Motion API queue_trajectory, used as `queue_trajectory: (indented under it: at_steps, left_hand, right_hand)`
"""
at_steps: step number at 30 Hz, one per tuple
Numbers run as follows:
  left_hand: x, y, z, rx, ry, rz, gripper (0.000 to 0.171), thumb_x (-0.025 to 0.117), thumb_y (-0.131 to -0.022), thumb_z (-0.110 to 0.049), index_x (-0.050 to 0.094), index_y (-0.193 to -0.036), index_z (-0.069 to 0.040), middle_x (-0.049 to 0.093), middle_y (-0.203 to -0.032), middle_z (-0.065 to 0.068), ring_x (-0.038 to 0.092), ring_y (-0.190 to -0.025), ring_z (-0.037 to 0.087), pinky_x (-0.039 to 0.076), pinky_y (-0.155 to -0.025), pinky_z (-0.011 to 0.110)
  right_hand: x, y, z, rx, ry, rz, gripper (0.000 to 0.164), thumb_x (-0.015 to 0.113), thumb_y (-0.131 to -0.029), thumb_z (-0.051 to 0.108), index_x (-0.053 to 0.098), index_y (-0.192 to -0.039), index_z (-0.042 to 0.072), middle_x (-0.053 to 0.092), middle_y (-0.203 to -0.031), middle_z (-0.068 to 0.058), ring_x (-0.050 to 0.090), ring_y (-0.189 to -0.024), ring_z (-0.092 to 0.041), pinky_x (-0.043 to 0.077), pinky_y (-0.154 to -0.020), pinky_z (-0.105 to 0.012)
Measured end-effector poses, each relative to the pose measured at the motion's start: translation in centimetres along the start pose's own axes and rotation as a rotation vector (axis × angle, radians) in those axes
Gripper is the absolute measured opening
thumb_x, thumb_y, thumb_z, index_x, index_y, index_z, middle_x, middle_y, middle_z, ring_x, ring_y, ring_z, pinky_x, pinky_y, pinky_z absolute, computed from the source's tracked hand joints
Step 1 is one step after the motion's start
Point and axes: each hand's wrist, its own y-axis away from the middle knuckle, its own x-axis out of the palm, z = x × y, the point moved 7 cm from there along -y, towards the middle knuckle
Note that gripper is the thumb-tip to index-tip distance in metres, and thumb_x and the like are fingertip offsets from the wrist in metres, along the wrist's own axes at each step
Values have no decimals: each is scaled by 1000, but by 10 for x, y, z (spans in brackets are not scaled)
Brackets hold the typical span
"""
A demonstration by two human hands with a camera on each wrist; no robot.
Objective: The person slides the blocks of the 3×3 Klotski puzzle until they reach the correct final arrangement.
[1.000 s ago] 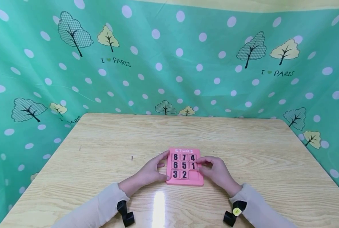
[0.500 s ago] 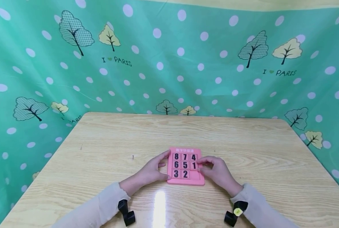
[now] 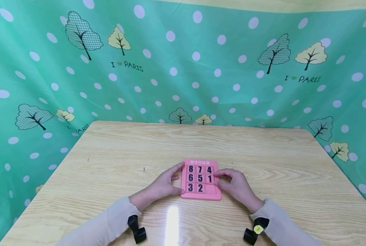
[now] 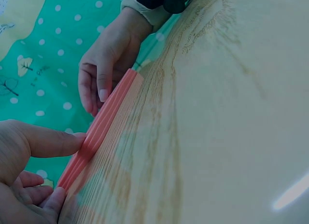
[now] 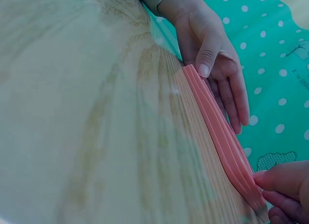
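A pink number slide puzzle lies flat on the wooden table. Its tiles read 8 7 4, 6 5 1, then 3 2, with a bare gap at the lower right. My left hand holds the left side, index finger at the upper corner and thumb at the lower one. At the right side, the thumb and index finger of my right hand pinch at the number 1 tile, which sits slightly lower than the 5. Both wrist views see the puzzle edge-on, so its tiles are hidden there.
The wooden table stretches around the puzzle, with a bright light reflection in front of it. A green dotted curtain hangs behind and at both sides. Each sleeve carries a black wrist camera.
Both hands keep their places at the puzzle, and the tiles read in the same order. The whole head view has shifted very slightly.
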Motion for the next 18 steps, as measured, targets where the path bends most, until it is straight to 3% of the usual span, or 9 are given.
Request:
queue_trajectory:
  at_steps: [18]
  left_hand:
    - [-1, 1, -3, 1, 10, -3, 97, 76, -67, 2, 25, -149, -5, 29, -151, 18, 41, -127, 40, 36, -108, 46]
  right_hand:
    - [2, 5, 1, -24, 26, 29, 25, 77, -74, 7, 72, -98, 12, 69, -102, -1, 61, -101, -21, 51, -90, -36]
